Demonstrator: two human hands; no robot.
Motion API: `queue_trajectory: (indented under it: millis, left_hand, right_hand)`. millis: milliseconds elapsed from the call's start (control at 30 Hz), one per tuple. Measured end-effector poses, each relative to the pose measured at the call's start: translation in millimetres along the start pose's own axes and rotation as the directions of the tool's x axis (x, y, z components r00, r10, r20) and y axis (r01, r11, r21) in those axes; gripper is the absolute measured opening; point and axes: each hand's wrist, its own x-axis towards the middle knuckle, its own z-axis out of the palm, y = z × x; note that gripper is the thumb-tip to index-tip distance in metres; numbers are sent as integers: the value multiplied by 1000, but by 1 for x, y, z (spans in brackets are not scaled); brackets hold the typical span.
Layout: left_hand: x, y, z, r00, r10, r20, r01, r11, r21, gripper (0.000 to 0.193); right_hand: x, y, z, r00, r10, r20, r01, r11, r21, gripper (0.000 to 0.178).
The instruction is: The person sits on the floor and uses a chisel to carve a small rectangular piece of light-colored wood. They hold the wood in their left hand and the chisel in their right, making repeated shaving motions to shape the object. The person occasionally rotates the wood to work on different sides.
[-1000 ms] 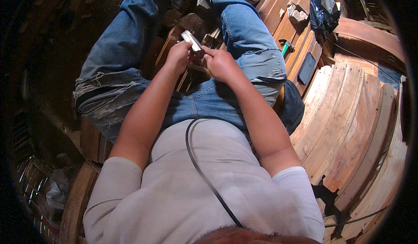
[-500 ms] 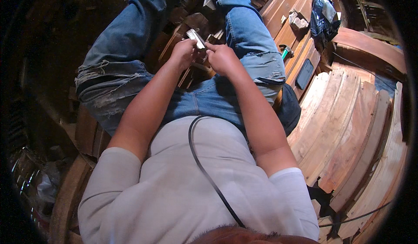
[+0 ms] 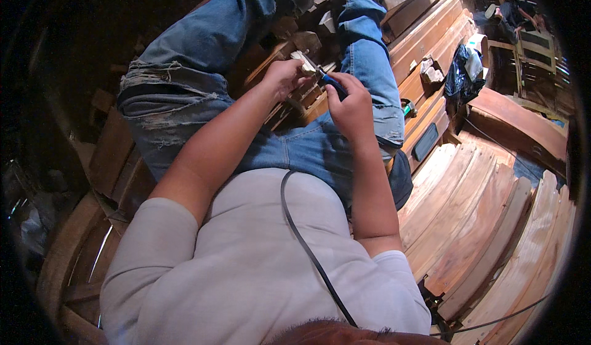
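Observation:
Between my legs, my left hand [image 3: 286,77] is closed on a small pale wooden piece [image 3: 300,56], with the fingers wrapped round its near end. My right hand [image 3: 351,101] grips a bladed tool [image 3: 332,84] by its blue and dark handle. The tool's narrow metal blade points up and left, against or very close to the pale piece; the exact contact is too small to tell. Under both hands lie brown wooden blocks and strips [image 3: 317,108], partly covered by my hands and jeans.
Long reddish boards [image 3: 425,24] run beside my right leg. On them are a pale rough chunk [image 3: 431,71], a black plastic bag [image 3: 462,77], a green-handled hammer [image 3: 408,108] and a dark phone [image 3: 426,140]. Curved planks [image 3: 468,222] lie at the right. A black cable [image 3: 301,240] crosses my shirt.
My right hand has shifted right and lower, and the blue handle now shows in it. The left hand has moved slightly right with the pale piece. The whole view has tilted.

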Motion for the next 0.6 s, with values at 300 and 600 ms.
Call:
queue_trajectory:
  millis: [300,600]
  left_hand:
    - [2,3,2,1000,-9,-19,8,996,-87,24]
    - [-2,5,4,999,-34,-8,33,993,-113,23]
  right_hand:
    - [23,-11,-5,982,-120,-145,112,991,-67,17]
    - [47,-15,-7,998,-46,-38,39,986,-160,20]
